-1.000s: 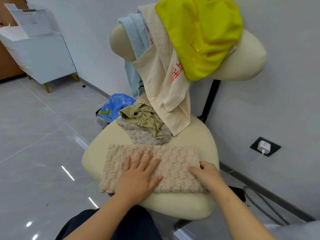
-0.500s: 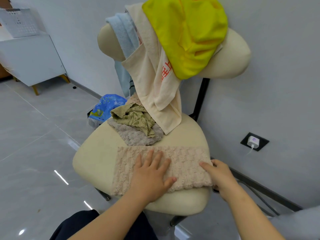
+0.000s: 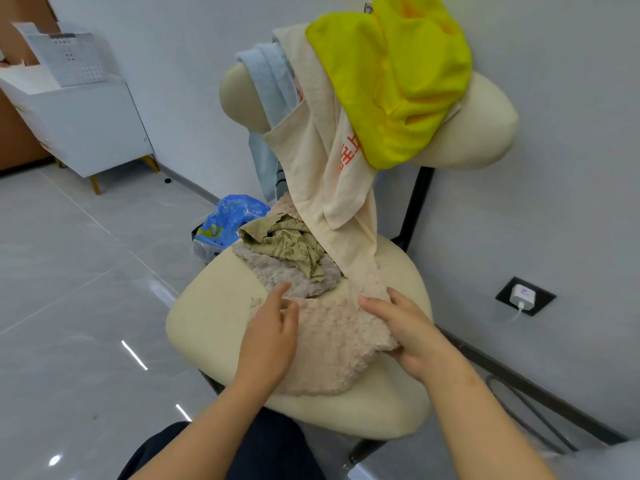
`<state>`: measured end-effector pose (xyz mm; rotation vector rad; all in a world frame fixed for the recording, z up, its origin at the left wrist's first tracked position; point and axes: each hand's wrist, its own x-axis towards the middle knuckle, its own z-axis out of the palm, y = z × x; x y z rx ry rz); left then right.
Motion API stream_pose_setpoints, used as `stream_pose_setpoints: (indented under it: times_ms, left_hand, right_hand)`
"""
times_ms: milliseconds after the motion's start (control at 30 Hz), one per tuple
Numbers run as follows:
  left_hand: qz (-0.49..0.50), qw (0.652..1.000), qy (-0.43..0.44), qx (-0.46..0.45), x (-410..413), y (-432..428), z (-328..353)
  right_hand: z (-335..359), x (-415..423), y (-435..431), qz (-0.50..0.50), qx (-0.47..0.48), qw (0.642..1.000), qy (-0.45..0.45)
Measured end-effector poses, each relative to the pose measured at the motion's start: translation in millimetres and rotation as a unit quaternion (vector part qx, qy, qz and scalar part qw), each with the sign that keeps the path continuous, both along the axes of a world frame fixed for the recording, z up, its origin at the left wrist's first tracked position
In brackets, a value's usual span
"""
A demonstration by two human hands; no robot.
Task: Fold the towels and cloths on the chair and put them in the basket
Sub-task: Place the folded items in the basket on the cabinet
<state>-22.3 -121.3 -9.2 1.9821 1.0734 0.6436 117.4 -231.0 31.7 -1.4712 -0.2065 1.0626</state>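
At the far left a white perforated basket (image 3: 69, 58) is sitting on top of a white cabinet (image 3: 90, 129), well apart from the chair (image 3: 207, 317). A blue plastic bag (image 3: 227, 216) is lying on the floor just beside the seat's far left edge. The left hand (image 3: 270, 341) is resting on the left part of the beige textured towel (image 3: 332, 344), its fingers straight and relaxed, gripping nothing. That towel is lying rumpled across the near part of the seat; behind it a grey cloth (image 3: 287, 277) is carrying an olive patterned cloth (image 3: 287, 240). Over the backrest a light blue towel (image 3: 273, 74), a cream towel with red lettering (image 3: 325, 150) and a yellow cloth (image 3: 398, 74) are hanging. The right hand (image 3: 412, 334) is lying on the beige towel's right side, thumb and forefinger stretched out – whether it is pinching cloth underneath I cannot tell. A charger (image 3: 523, 296) is sitting in a wall socket at the right.
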Motion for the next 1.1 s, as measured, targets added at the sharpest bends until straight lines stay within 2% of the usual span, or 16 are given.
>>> stream_pose_setpoints:
  times_ms: [33, 100, 167, 200, 267, 400, 467, 567, 700, 800, 833, 900, 933, 1000, 1033, 1100]
  left_hand:
    - [0.027, 0.990, -0.047, -0.128, -1, 6, 4]
    - [0.073, 0.947, -0.107, -0.293, -4, 21, 10]
    - [0.072, 0.910, -0.138, -0.384, -9, 28, 15]
    - [0.056, 0.906, -0.135, -0.397, -12, 29, 16]
    - [0.016, 0.923, -0.110, -0.367, -17, 31, 12]
    - [-0.050, 0.963, -0.028, -0.265, -20, 30, 4]
    - [-0.051, 0.977, 0.008, -0.207, -22, 33, 3]
    - [-0.037, 0.988, 0.044, -0.142, -29, 40, 0]
    - [-0.064, 0.987, 0.134, -0.067, -39, 42, -6]
    - [-0.045, 0.976, 0.208, 0.046, -43, 43, -11]
    - [-0.025, 0.970, 0.213, 0.114, -42, 41, -14]
    - [-0.036, 0.956, 0.197, 0.216, -35, 35, -17]
    - [-0.064, 0.949, 0.204, 0.233, -32, 32, -20]
    - [-0.114, 0.937, 0.264, 0.196, -25, 26, -28]
    - [-0.119, 0.935, 0.297, 0.154, -25, 25, -33]
    - [-0.114, 0.929, 0.325, 0.135, -26, 27, -43]
  right_hand:
    - [3, -10, 9, 0.025, 0.005, 1.000, -0.011]
    - [7, -28, 27, 0.082, 0.013, 0.996, -0.034]
    - [7, -43, 37, 0.155, -0.004, 0.985, -0.069]
    - [6, -47, 39, 0.183, -0.020, 0.979, -0.089]
    - [3, -49, 38, 0.180, -0.035, 0.978, -0.104]
    - [-10, -42, 32, 0.031, -0.067, 0.987, -0.143]
    - [-18, -43, 29, 0.002, -0.084, 0.983, -0.163]
    - [-27, -46, 29, 0.025, -0.104, 0.975, -0.194]
    - [-38, -52, 30, 0.094, -0.161, 0.952, -0.242]
    - [-35, -53, 29, 0.107, -0.187, 0.918, -0.333]
    - [-34, -54, 29, 0.104, -0.190, 0.897, -0.385]
    - [-35, -56, 33, 0.100, -0.180, 0.830, -0.518]
    - [-39, -58, 35, 0.110, -0.166, 0.795, -0.573]
    - [-53, -62, 42, 0.177, -0.178, 0.748, -0.615]
    - [-61, -63, 43, 0.219, -0.203, 0.734, -0.609]
    - [-76, -62, 43, 0.265, -0.245, 0.728, -0.582]
